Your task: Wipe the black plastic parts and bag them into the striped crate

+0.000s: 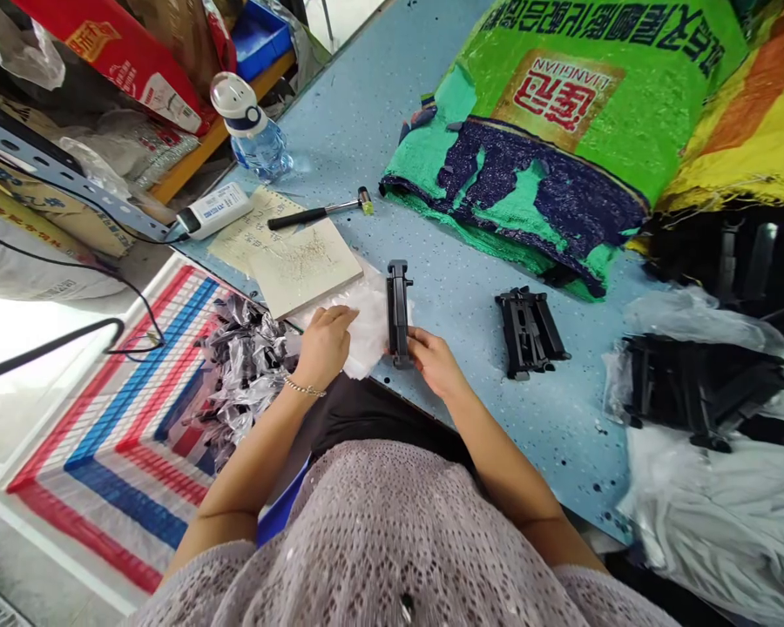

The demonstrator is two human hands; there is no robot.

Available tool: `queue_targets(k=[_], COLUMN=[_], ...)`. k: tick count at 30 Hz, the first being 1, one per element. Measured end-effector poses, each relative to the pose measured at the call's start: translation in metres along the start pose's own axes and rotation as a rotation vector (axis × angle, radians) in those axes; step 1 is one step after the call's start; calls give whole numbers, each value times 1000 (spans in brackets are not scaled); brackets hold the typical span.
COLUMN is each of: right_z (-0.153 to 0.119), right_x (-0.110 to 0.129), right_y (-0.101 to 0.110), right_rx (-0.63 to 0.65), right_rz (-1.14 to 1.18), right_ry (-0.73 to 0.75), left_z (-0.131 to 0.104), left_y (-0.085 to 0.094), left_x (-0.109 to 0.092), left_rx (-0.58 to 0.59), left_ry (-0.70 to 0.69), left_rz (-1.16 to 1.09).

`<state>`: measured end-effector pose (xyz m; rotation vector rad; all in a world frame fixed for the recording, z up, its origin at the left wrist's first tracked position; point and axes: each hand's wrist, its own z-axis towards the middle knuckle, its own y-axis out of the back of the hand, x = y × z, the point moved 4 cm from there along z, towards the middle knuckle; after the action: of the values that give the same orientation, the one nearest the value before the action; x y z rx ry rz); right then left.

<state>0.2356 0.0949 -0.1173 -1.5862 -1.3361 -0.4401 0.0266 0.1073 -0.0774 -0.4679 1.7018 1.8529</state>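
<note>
My right hand [435, 359] grips the lower end of a long black plastic part [398, 313], thumb and fingers at its right side. The part points away from me, with wider ends and a small peg near the top right. Over a stack of thin clear plastic bags [368, 335] is my left hand [327, 346], its fingers bent together and the index tip towards the bags. What is between those fingers, if anything, is hidden. A group of similar black parts [530, 333] lies on the blue table to the right.
A hammer [320, 212], a cardboard pad [307, 266], a white device [215, 211] and a water bottle [258, 131] are at the back left. Bagged parts [245, 374] fill a striped basket [98, 453]. A green sack [601, 113] and more black parts [706, 383] are right.
</note>
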Motion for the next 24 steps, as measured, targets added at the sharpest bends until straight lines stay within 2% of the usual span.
queue_targets(k=[2, 5, 7, 9, 11, 14, 16, 17, 18, 21, 22, 24], right_z=[-19, -38, -38, -29, -19, -13, -19, -23, -26, -32, -32, -28], right_x=[-1, -14, -25, -32, -34, -22, -12, -10, -12, -26, -29, -34], right_y=[3, 2, 3, 2, -1, -4, -8, -10, -14, -23, -25, -25], right_rx=[79, 336, 410, 389, 308, 66, -50, -44, 12, 225, 255, 235], right_rz=[7, 31, 66, 103, 55, -249, -406, -403, -335, -9, 56, 94], right_ry=[-28, -267, -397, -423, -349, -41, 125, 132, 77, -171, -213, -207], left_z=[1, 3, 0, -6, -18, -38, -47, -50, -51, -50, -50, -53], left_y=[-2, 0, 4, 7, 4, -8, -12, -11, -7, 16, 23, 30], left_x=[3, 10, 12, 5, -11, -43, -57, -61, -64, -63, -62, -64], left_rx=[-3, 6, 7, 15, 66, 171, 219, 230, 229, 145, 113, 110], left_ry=[29, 55, 40, -8, -120, -357, -453, -475, -482, -453, -448, -479], left_rz=[-40, -174, -207, -179, -123, -84, -102, -117, -137, -228, -261, -315])
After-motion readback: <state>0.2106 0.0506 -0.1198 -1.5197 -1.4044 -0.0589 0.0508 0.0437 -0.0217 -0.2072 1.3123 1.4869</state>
